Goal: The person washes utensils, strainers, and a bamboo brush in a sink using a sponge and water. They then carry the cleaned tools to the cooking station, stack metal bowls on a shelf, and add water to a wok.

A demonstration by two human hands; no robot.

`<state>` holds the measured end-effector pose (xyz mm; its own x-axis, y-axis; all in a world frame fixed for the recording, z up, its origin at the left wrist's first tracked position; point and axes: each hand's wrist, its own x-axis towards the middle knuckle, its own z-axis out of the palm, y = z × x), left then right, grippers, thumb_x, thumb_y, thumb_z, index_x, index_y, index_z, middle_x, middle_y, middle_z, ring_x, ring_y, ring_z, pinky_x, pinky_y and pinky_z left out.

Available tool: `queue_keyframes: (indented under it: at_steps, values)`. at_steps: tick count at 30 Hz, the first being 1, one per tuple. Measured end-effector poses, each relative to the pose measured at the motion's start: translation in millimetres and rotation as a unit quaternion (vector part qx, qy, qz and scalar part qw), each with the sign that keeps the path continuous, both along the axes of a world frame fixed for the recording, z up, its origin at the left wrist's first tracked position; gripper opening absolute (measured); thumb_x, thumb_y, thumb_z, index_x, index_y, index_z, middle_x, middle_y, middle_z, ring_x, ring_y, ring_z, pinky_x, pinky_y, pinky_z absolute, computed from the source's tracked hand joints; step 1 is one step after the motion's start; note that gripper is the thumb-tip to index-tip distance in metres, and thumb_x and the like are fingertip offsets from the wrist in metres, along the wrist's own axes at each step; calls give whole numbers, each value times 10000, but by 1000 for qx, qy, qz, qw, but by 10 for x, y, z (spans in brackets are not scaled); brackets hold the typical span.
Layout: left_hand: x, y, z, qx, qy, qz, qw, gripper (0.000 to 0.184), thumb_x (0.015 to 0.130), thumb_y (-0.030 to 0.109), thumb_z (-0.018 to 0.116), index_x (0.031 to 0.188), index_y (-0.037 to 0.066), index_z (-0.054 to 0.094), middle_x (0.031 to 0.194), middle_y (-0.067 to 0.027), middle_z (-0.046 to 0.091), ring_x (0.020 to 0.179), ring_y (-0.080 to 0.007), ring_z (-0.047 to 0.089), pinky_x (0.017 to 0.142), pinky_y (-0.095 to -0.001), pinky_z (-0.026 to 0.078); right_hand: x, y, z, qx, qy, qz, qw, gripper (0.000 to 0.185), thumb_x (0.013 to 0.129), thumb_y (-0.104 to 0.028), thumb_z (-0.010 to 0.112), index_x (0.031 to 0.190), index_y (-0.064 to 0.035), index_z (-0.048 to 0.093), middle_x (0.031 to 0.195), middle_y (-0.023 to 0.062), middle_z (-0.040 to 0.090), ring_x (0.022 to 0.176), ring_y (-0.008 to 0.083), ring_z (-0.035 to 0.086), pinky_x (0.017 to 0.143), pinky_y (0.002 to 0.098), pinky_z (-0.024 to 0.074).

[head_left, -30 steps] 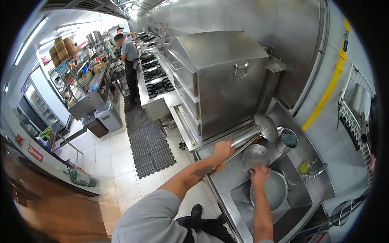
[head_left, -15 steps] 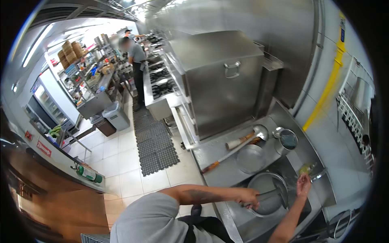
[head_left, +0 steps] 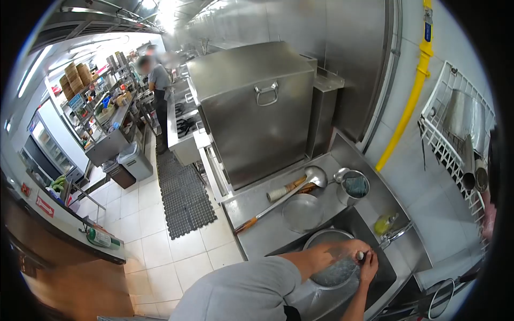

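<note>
My left hand (head_left: 355, 247) is closed around the handle of a dark tool (head_left: 361, 256), over the right side of a round metal pot in the sink. Only the rounded end of the tool shows clearly; its kind is hidden by my hands. Against it my right hand (head_left: 369, 268) is curled, fingers closed at the tool. The round pot (head_left: 321, 233) holds rippled, cloudy water, and my left forearm crosses above it. Just beyond my hands are a metal tap (head_left: 397, 234) and a yellow-green bottle (head_left: 383, 224).
On the drainboard lie a long-handled ladle (head_left: 316, 176), a round sieve (head_left: 302, 213) and a metal container (head_left: 353, 187) with a grey-green pad in it. A steel cabinet (head_left: 257, 117) stands behind. A white wire rack (head_left: 450, 155) hangs at right. A co-worker (head_left: 159, 85) stands by the stoves.
My right hand has come from the tap down to the tool. My left hand has moved right with the tool, toward the pot's right rim. My view has shifted right.
</note>
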<state>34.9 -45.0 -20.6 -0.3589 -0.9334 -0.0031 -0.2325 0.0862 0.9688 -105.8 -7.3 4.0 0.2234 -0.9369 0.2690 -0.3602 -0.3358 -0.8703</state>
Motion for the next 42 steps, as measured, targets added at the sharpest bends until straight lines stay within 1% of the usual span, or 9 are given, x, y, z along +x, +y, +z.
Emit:
queue_keyframes:
  at_steps: [5, 13, 18, 22, 24, 30, 35, 39, 42]
  values:
    - [-112, 49, 100, -321, -80, 31, 943, 266, 850, 283, 715, 919, 27, 698, 858, -145, 694, 717, -228, 580, 659, -388, 483, -534, -182, -99, 54, -36, -37, 997, 382, 1008, -233, 521, 1260, 45, 589, 1204, 171, 643, 1097, 238, 615, 936, 344, 477]
    - [-395, 178, -1412, 214, -91, -285, 930, 222, 832, 204, 684, 973, 33, 676, 851, -83, 696, 787, -200, 649, 631, -411, 524, -230, -136, 328, 13, 158, 93, 983, 403, 1040, -266, 427, 1306, 1, 571, 1327, 222, 569, 1259, 330, 531, 1075, 376, 368]
    - [881, 2333, 1013, 182, -66, -42, 980, 500, 882, 172, 659, 1319, 50, 449, 822, -127, 628, 546, -203, 607, 454, -350, 468, 74, -46, 389, -60, 288, 88, 952, 531, 1043, -407, 394, 1398, -23, 487, 1426, 181, 500, 1379, 318, 405, 1155, 377, 259]
    - [1565, 2781, 1477, 143, -52, -11, 988, 399, 895, 151, 651, 1248, 60, 489, 796, -124, 613, 528, -199, 604, 417, -327, 470, -89, -520, 35, 321, -125, 173, 923, 636, 995, -542, 435, 1396, -51, 497, 1376, 100, 553, 1288, 276, 500, 1109, 388, 353]
    - [1690, 2916, 1485, 150, -49, -15, 987, 381, 900, 163, 656, 1231, 65, 494, 779, -114, 614, 551, -198, 622, 417, -331, 474, -241, -692, -574, 558, -319, 140, 753, 640, 963, -550, 489, 1359, -48, 530, 1314, 109, 594, 1189, 273, 572, 1009, 376, 446]
    - [1563, 3027, 774, 93, -279, 176, 940, 466, 912, 195, 594, 1306, 28, 410, 935, -285, 661, 808, -499, 642, 736, -549, 514, 47, -806, -1225, 477, -446, -65, 755, 335, 962, -414, 552, 1018, -84, 552, 936, 71, 609, 831, 241, 582, 776, 426, 479]
    - [1217, 2913, 240, 465, 212, 118, 851, 184, 955, 199, 595, 935, 27, 534, 681, -37, 500, 537, -107, 478, 432, -257, 411, 496, -940, -1065, 341, -594, -65, 726, 320, 987, -326, 528, 789, -79, 479, 667, 37, 523, 561, 171, 496, 577, 322, 451]
    - [1138, 3122, 243, 559, 438, 47, 702, 268, 986, 167, 566, 1224, 48, 534, 723, 14, 463, 548, -53, 410, 417, -190, 327, 799, -416, -665, 59, -113, -78, 989, 361, 997, -363, 465, 1221, -80, 471, 1116, 134, 496, 1008, 256, 446, 886, 395, 354]
    - [1315, 3089, 700, 535, 411, 33, 738, 371, 988, 175, 583, 1329, 50, 509, 741, 20, 448, 562, -39, 391, 438, -179, 313, 774, 483, -124, -191, 354, 62, 914, 618, 973, -457, 473, 1500, -155, 359, 1554, 186, 304, 1455, 337, 258, 1178, 530, 200]
